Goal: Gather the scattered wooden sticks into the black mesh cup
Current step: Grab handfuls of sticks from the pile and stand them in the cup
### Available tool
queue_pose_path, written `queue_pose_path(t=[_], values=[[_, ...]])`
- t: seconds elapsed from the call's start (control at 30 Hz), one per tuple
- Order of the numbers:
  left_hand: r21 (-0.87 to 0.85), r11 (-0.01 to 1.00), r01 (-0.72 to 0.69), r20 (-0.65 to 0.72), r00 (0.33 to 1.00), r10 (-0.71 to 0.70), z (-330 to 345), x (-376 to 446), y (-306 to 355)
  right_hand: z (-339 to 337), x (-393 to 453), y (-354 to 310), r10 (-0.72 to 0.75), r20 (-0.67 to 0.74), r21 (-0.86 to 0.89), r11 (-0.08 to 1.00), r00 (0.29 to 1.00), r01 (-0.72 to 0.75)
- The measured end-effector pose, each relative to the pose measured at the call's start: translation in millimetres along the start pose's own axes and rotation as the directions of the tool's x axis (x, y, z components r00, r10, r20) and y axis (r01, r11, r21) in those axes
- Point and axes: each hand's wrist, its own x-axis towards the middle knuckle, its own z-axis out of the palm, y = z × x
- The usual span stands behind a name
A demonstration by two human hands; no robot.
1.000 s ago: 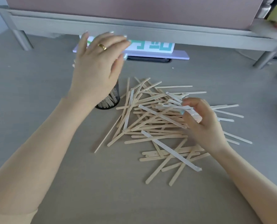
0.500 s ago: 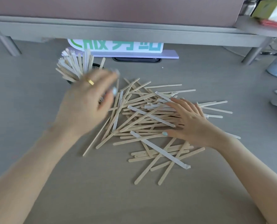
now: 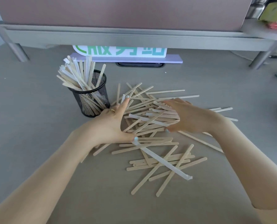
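The black mesh cup (image 3: 92, 99), already part-filled with upright sticks, was seen at the left of the table (image 3: 29, 126). Just right of it, the left hand (image 3: 111, 126) was spread flat against the pile of sticks (image 3: 150, 120). The right hand (image 3: 188, 117), fingers extended, was cupped on the opposite side. The sticks lay mostly crosswise between the hands, nearer the left hand's cup side.

Gold ring (image 3: 113, 110) on left hand (image 3: 109, 125); pale blue nail polish; forearms bare
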Motion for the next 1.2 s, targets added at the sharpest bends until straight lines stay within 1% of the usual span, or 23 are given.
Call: queue_pose_path(t=[0.07, 0.13, 0.23, 0.33, 0.43, 0.6, 0.7, 0.83, 1.03, 1.2], values=[[0.002, 1.0, -0.015, -0.089, 0.996, 0.015, -4, 3, 7, 0, -2, 2, 0.013, -0.047, 0.017, 1.0, 0.999, -0.012], [-0.004, 1.0, 0.003, -0.165, 0.986, -0.004, -7, 5, 10, 0, -3, 3, 0.02, -0.078, 0.015, 1.0, 0.997, -0.018], [0.003, 0.998, 0.067, -0.168, 0.984, -0.066, -6, 4, 13, 3, -1, 0, 0.021, -0.106, -0.032, 0.999, 0.994, -0.024], [0.006, 0.997, 0.08, -0.169, 0.983, -0.077, -5, 5, 12, 7, 2, -3, 0.025, -0.124, -0.031, 0.999, 0.992, -0.029], [0.013, 0.998, 0.068, -0.166, 0.984, -0.064, -3, 7, 11, 12, 3, -7, 0.03, -0.13, -0.05, 0.998, 0.991, -0.037], [0.096, 0.995, 0.027, -0.153, 0.988, -0.012, 1, 4, 14, 21, 5, -12, -0.035, -0.218, -0.145, 0.989, 0.975, 0.003], [0.103, 0.995, 0.012, -0.173, 0.985, 0.006, 5, 3, 15, 23, 5, -17, -0.052, -0.267, -0.152, 0.988, 0.962, 0.012], [0.075, 0.997, -0.007, -0.242, 0.97, 0.025, 9, 4, 12, 21, 2, -22, -0.066, -0.308, -0.15, 0.988, 0.949, 0.02], [0.03, 0.999, -0.011, -0.287, 0.958, 0.019, 6, 6, 8, 11, -3, -25, -0.071, -0.333, -0.104, 0.994, 0.94, 0.038], [-0.076, 0.996, -0.039, -0.361, 0.933, 0.009, -1, 5, 5, 2, -5, -19, -0.035, -0.354, -0.054, 0.998, 0.935, 0.017]])
